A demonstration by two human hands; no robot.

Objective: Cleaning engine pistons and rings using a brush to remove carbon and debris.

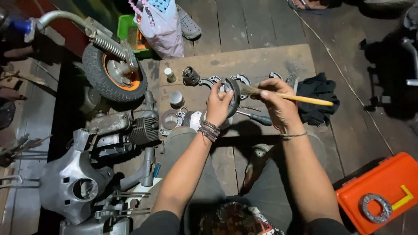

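L hand (219, 102) grip pinches a round metal part (233, 96) upright; R hand (278, 104) grip, just beside, pinches a yellow-handled brush (300, 99) w/ bristles touching it.

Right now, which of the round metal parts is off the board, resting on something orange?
The grey toothed ring, lying flat on the orange toolbox lid at lower right. The other round parts sit on the wooden board, or in the left hand.
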